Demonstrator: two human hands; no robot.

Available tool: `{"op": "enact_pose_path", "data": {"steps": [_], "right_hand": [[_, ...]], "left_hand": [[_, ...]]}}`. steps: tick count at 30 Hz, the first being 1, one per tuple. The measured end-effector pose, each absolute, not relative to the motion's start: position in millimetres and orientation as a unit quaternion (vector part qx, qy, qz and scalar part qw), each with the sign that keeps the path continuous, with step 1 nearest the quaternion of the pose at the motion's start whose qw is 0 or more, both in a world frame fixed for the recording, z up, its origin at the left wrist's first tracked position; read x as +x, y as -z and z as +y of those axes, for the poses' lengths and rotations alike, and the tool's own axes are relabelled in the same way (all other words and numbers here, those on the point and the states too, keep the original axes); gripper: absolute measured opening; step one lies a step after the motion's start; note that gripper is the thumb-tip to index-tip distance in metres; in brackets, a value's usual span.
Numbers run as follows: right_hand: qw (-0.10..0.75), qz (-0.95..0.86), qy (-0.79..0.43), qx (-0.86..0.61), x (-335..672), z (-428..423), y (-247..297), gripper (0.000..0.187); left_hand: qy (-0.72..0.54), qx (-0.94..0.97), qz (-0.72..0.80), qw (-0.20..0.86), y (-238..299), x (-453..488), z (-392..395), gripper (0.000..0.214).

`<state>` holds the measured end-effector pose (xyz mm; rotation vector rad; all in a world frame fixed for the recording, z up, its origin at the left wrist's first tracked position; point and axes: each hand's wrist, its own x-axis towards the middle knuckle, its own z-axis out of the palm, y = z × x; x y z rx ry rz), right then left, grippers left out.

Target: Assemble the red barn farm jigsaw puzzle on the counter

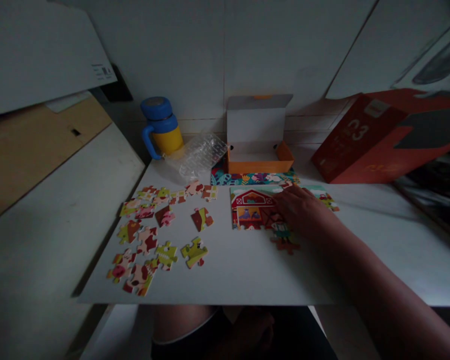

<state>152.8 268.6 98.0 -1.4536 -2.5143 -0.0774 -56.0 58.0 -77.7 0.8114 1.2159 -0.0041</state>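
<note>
My right hand (302,207) lies palm down over the partly joined jigsaw puzzle (253,200), its fingers stretched out and touching the upper pieces. The puzzle shows a red barn and a strip of sky running right behind my hand. Below the hand, a piece with a figure in green (283,235) juts from the lower edge; my hand hides part of the joined area. In shadow below the table edge, my left hand (260,327) rests on my lap with curled fingers and nothing visible in it.
Several loose puzzle pieces (146,240) spread over the table's left side, with a green piece (195,251) nearer the middle. Behind stand a blue-and-yellow mug (167,135), clear plastic packaging (198,155), an open orange box (260,166) and a large red box (360,140).
</note>
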Motion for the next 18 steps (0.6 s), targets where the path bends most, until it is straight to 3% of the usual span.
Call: {"op": "enact_pose_path", "data": {"steps": [6, 18], "right_hand": [[0.173, -0.828, -0.030, -0.533, 167.5, 274.7, -92.1, 0.031], [0.174, -0.835, -0.059, -0.519, 168.4, 269.1, -98.4, 0.034]], "left_hand": [[0.000, 0.379, 0.557, 0.739, 61.2, -64.1, 64.4, 0.033], [-0.040, 0.407, 0.583, 0.702, 32.0, -100.0, 64.9, 0.032]]}}
